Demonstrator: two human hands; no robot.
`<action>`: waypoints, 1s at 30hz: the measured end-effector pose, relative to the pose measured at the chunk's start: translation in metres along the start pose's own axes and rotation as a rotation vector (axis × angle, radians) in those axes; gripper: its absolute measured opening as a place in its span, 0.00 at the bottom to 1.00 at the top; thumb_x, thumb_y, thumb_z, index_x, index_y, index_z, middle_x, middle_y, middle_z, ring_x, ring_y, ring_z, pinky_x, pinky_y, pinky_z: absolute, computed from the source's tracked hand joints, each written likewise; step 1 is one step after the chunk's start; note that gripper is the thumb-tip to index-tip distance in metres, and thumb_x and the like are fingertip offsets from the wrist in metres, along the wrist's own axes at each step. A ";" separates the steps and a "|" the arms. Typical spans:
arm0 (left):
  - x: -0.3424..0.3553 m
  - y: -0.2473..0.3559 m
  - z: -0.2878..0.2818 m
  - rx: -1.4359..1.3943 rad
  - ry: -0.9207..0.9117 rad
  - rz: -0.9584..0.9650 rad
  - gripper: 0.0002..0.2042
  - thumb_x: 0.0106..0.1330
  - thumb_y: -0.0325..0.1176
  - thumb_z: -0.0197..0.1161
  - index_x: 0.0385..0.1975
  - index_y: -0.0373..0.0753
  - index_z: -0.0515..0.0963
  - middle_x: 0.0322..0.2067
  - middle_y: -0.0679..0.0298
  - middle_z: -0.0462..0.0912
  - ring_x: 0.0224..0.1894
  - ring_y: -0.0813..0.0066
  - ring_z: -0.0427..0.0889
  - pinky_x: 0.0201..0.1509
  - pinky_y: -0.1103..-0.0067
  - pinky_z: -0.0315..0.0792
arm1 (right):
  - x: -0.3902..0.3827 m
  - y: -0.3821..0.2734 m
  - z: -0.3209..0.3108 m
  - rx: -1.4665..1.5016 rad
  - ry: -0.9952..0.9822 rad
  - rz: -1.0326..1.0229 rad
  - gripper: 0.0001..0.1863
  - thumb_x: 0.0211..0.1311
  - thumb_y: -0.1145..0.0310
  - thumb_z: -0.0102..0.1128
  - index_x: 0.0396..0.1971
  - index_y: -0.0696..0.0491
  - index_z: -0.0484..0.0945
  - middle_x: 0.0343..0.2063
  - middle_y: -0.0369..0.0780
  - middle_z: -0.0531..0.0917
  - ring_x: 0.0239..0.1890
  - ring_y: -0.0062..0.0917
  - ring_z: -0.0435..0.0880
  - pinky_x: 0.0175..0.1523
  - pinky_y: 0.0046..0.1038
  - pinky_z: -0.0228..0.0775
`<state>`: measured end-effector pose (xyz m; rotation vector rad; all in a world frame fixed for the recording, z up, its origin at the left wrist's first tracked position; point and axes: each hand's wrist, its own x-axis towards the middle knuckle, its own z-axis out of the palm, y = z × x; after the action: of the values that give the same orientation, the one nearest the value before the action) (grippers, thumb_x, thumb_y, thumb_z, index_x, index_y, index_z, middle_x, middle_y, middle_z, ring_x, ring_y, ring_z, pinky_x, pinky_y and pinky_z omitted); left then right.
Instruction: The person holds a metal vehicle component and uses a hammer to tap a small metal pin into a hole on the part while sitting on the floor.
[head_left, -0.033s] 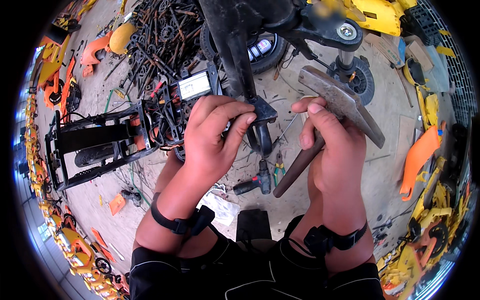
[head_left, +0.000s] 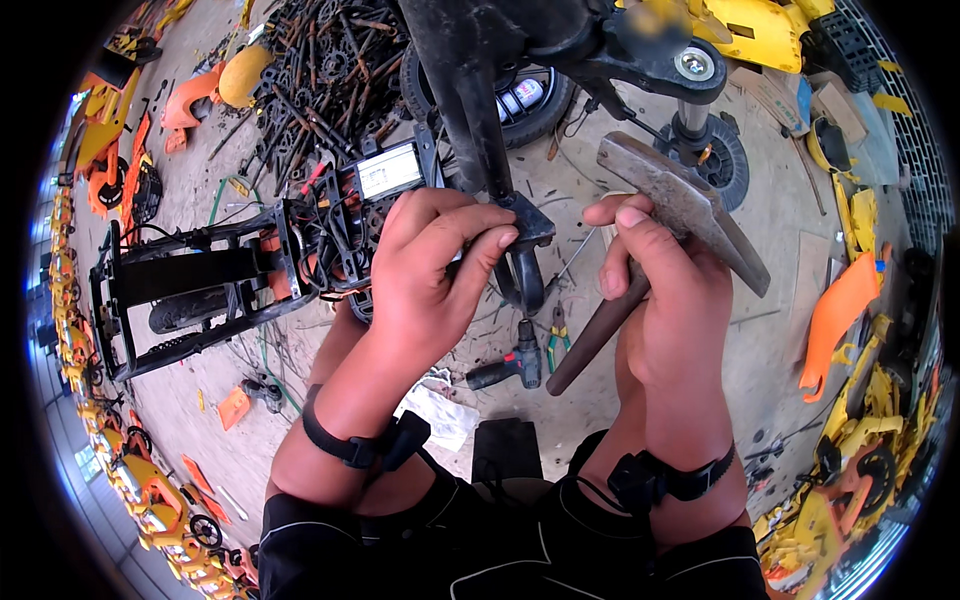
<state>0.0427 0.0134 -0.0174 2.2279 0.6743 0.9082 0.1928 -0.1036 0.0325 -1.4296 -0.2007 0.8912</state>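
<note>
Two bare hands of yours are raised in front of you, side by side and apart, above the floor. Your left hand is bent at the knuckles, with index finger and thumb drawn to a narrow gap. Their tips are at the left edge of the dark metal bracket, low on the upright black frame; you cannot tell from this angle whether something small is pinched between them. The bracket lies just to the right of those fingertips, its pointed corner turned toward your other hand.

Your right hand is curled around the hammer, gripping the handle close below the head, with the thumb reaching up toward the metal. You have the heavy grey head tilted above that hand, sloping down to the right, while the handle slants down to the left, into the space between your forearms. The hammer is apart from the bracket.

Below and between your hands, a cordless drill and a pair of green-handled pliers lie on the floor, near each other. Nearer your knees is a crumpled white cloth.
</note>
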 end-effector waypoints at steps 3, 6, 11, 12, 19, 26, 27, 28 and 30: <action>0.001 0.004 0.004 -0.105 -0.048 -0.160 0.09 0.57 0.26 0.74 0.37 0.38 0.87 0.30 0.62 0.78 0.35 0.66 0.79 0.38 0.74 0.73 | 0.001 -0.002 0.001 -0.033 -0.005 0.008 0.09 0.64 0.74 0.59 0.43 0.59 0.79 0.36 0.46 0.85 0.22 0.19 0.72 0.31 0.22 0.65; 0.001 0.006 0.005 -0.107 -0.050 -0.225 0.10 0.56 0.27 0.75 0.39 0.39 0.87 0.28 0.63 0.76 0.33 0.69 0.77 0.37 0.75 0.72 | 0.001 -0.003 0.002 -0.072 0.003 0.012 0.11 0.64 0.74 0.59 0.46 0.60 0.79 0.36 0.46 0.85 0.22 0.19 0.72 0.31 0.22 0.65; 0.005 0.012 0.000 -0.088 -0.097 -0.292 0.11 0.57 0.27 0.75 0.40 0.38 0.87 0.28 0.63 0.75 0.32 0.70 0.76 0.35 0.75 0.71 | 0.004 -0.007 -0.001 -0.085 -0.023 -0.039 0.15 0.66 0.72 0.59 0.50 0.61 0.78 0.35 0.46 0.85 0.21 0.19 0.72 0.29 0.22 0.65; 0.005 0.013 -0.002 -0.085 -0.107 -0.307 0.11 0.57 0.27 0.75 0.40 0.38 0.87 0.28 0.63 0.75 0.32 0.70 0.76 0.35 0.75 0.71 | 0.004 -0.005 -0.001 -0.068 -0.025 -0.060 0.15 0.66 0.72 0.59 0.51 0.61 0.78 0.35 0.46 0.85 0.21 0.19 0.72 0.29 0.23 0.65; 0.003 0.009 -0.008 -0.191 -0.111 -0.323 0.13 0.59 0.27 0.74 0.44 0.38 0.85 0.33 0.61 0.77 0.34 0.70 0.77 0.38 0.75 0.74 | -0.002 -0.004 0.003 -0.072 0.053 -0.139 0.15 0.73 0.59 0.59 0.40 0.58 0.77 0.31 0.40 0.81 0.20 0.16 0.69 0.27 0.21 0.62; -0.009 -0.003 -0.016 -0.250 -0.105 -0.286 0.15 0.61 0.26 0.73 0.48 0.38 0.81 0.38 0.65 0.79 0.37 0.77 0.76 0.41 0.79 0.72 | -0.009 0.008 0.002 -0.224 0.055 -0.419 0.18 0.72 0.56 0.62 0.42 0.58 0.76 0.29 0.34 0.77 0.26 0.12 0.68 0.32 0.18 0.60; -0.011 -0.004 -0.016 -0.256 -0.094 -0.279 0.16 0.61 0.26 0.73 0.48 0.38 0.81 0.39 0.65 0.79 0.37 0.77 0.76 0.41 0.79 0.72 | -0.007 0.008 0.003 -0.324 0.048 -0.489 0.19 0.72 0.54 0.61 0.43 0.57 0.76 0.29 0.33 0.76 0.25 0.12 0.66 0.31 0.18 0.58; -0.012 -0.003 -0.019 -0.252 -0.124 -0.300 0.18 0.60 0.28 0.73 0.50 0.37 0.80 0.40 0.63 0.80 0.38 0.74 0.76 0.41 0.78 0.73 | -0.008 0.006 0.003 -0.395 0.022 -0.515 0.19 0.71 0.55 0.62 0.43 0.57 0.76 0.29 0.33 0.76 0.26 0.12 0.67 0.32 0.18 0.59; -0.016 -0.004 -0.017 -0.263 -0.098 -0.317 0.18 0.60 0.28 0.73 0.50 0.36 0.79 0.41 0.62 0.80 0.39 0.72 0.77 0.42 0.77 0.73 | -0.012 -0.001 0.002 -0.503 -0.049 -0.525 0.17 0.69 0.58 0.66 0.43 0.58 0.77 0.32 0.33 0.77 0.31 0.14 0.71 0.37 0.19 0.63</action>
<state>0.0195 0.0116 -0.0172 1.8553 0.7859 0.6810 0.1840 -0.1096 0.0378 -1.6991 -0.8433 0.4520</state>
